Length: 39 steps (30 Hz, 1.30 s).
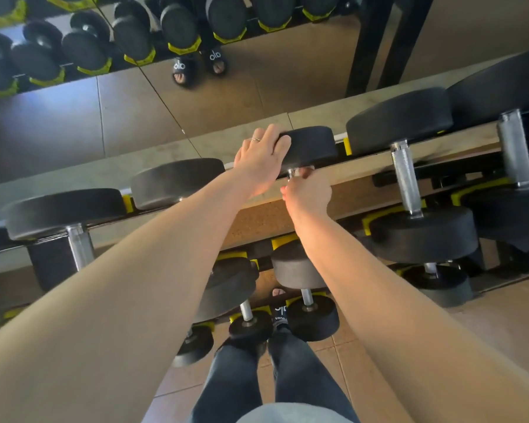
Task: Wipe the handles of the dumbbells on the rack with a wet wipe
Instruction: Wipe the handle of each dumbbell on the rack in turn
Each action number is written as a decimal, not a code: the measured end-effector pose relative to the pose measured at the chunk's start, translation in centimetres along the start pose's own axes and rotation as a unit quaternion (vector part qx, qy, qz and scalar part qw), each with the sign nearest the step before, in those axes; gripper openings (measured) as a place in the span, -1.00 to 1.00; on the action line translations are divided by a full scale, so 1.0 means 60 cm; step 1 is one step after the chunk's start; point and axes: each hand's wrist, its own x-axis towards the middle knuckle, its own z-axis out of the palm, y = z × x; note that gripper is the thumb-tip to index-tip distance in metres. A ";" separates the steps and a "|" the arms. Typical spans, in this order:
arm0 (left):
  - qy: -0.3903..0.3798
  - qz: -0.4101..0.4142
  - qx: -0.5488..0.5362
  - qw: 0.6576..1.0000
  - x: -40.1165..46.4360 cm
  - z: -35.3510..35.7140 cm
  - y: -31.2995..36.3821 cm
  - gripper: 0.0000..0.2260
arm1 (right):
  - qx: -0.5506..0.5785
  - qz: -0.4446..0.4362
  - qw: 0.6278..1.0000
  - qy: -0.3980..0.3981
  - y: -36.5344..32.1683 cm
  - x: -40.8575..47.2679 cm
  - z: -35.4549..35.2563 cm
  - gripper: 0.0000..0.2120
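Head view, looking down over my two bare forearms at the black metal dumbbell rack with yellow saddles [353, 271], which stands against a wall mirror [119, 117].

My left hand [263, 160] lies flat over the far head of the black round-headed dumbbell with a chrome handle [310, 146] on the top tier, fingers spread and draped over its rounded edge; a thin ring shows on one finger. The hand rests on the head rather than closing around it.

My right hand [307, 190] is curled shut around the handle of this same dumbbell, just below the far head; only a short length of chrome shows above my fingers. The wet wipe is not visible; I cannot tell whether it lies inside the closed fist. The near head of the dumbbell [298, 264] shows below my right wrist.

To the right sits a larger black dumbbell with a knurled chrome handle [405, 175]; to the left, another large black dumbbell [68, 212]. Smaller black dumbbells [310, 312] occupy the lower tier.

Below are my dark jeans [297, 367] and the beige tiled floor [486, 325]. The mirror reflects black slide sandals with white lettering [196, 65].
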 end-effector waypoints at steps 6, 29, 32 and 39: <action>-0.008 0.023 0.020 1.000 -0.007 -0.008 0.002 -0.72 | -0.278 -0.435 0.854 -0.069 0.040 -0.039 -0.030 -0.63; 0.047 0.057 0.062 0.995 -0.008 0.009 -0.005 -0.77 | -0.446 -0.502 0.725 -0.150 0.117 0.064 -0.092 -0.05; 0.064 0.005 0.043 0.997 -0.001 0.016 0.013 -0.78 | -0.407 -0.513 0.740 -0.154 0.126 0.071 -0.096 -0.24; 0.121 -0.085 -0.019 0.989 0.016 0.035 0.034 -0.72 | -0.211 -0.371 0.898 -0.108 0.127 0.057 -0.097 -0.64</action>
